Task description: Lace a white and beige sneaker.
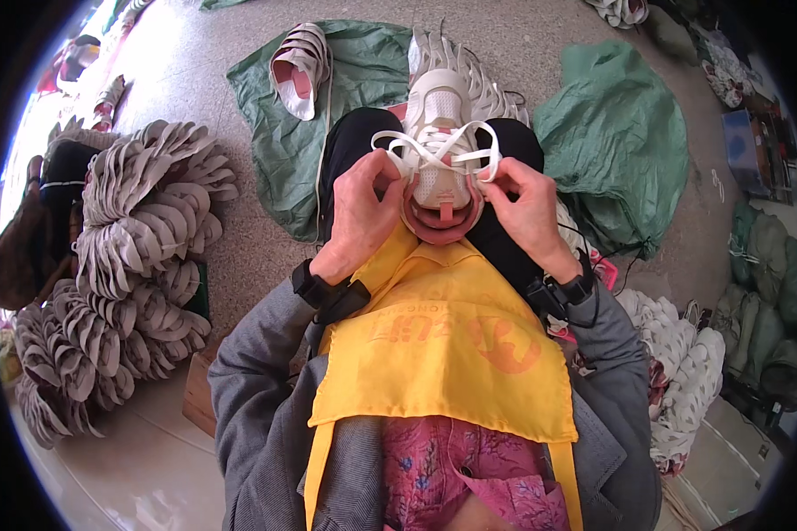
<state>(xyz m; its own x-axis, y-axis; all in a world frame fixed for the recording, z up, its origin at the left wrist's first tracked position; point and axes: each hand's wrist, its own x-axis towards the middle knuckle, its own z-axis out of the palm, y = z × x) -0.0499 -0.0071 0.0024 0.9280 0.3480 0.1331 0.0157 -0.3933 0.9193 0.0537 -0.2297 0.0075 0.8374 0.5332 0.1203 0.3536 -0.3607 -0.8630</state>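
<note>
Your shoe rests on your lap, toe pointing away, above the yellow apron. Your left hand and right hand flank it, fingers pinching the white laces crossed over its tongue.

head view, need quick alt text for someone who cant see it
Seen from above, a person's left hand and right hand each hold a loop of white lace on a white and pink shoe resting on their lap. Stacks of grey insoles lie to their left.
</note>
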